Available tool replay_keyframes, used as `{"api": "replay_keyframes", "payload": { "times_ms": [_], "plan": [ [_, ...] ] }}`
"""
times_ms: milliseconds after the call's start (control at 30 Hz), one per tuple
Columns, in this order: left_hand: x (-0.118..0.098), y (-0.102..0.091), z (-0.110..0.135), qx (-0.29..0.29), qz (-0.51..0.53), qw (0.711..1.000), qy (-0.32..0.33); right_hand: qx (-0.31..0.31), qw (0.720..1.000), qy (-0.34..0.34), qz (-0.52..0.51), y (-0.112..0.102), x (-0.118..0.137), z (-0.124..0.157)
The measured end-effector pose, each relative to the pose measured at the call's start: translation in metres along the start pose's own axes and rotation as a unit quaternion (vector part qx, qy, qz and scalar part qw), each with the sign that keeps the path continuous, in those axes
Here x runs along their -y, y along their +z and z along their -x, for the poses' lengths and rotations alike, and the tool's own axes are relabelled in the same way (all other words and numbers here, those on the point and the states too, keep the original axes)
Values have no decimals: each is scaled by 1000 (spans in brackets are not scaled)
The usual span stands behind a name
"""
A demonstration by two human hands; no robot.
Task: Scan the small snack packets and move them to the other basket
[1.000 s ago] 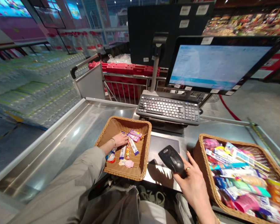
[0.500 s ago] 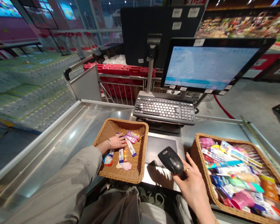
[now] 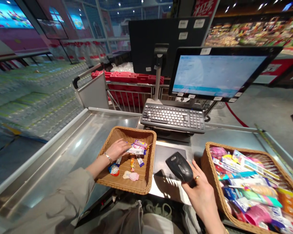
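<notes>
1. At far left, stacked packs of bottles (image 3: 34, 100) stand beyond the metal counter (image 3: 70, 139).
2. The left hand (image 3: 118, 148) reaches over the near-left side of a wicker basket (image 3: 152, 159), with a bracelet (image 3: 109, 158) at the wrist. Its fingertips are closed on the left end of a slim white packet (image 3: 137, 151), which lies crosswise above other packets in the basket.
3. Below that packet, in the same basket, are a red-and-blue cup (image 3: 114, 170), a small orange packet (image 3: 132, 164) and, near the front, a flat pink piece (image 3: 133, 176).
4. Behind and to the right of this basket, a keyboard (image 3: 173, 117) sits below a lit screen (image 3: 215, 76); its text is too blurred to read.
5. Right of the basket, the right hand (image 3: 197, 187) grips a black scanner (image 3: 179, 166) by its handle, the head pointing up and left over the counter.
6. At far right, a second wicker basket (image 3: 206, 162) is heaped with mixed goods (image 3: 254, 185), among them a pink cup (image 3: 257, 214) and an orange jar (image 3: 288, 202).
</notes>
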State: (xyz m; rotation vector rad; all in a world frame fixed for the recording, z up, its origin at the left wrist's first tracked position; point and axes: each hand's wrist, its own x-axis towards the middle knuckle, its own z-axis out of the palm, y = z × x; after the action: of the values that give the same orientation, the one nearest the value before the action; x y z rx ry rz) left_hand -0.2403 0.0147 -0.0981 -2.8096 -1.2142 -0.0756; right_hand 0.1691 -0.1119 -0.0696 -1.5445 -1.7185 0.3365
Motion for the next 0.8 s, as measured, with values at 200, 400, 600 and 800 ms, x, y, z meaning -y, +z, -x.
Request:
{"api": "replay_keyframes", "payload": {
  "times_ms": [200, 400, 600, 800],
  "plan": [
    [-41, -38, -20, -106, 36, 991, -73, -13, 1000, 4, -24, -2, 1, -4],
    [-55, -36, -43, -73, 48, 988, -130, -18, 999, 19, -25, -9, 4, -5],
    [-21, 4, -28, 38, 31, 978, -202, -20, 1000, 23, -5, -11, 3, 1],
    [-6, 44, -5, 154, 35, 970, -184, -11, 1000, 20, -5, -11, 3, 5]
  ]
}}
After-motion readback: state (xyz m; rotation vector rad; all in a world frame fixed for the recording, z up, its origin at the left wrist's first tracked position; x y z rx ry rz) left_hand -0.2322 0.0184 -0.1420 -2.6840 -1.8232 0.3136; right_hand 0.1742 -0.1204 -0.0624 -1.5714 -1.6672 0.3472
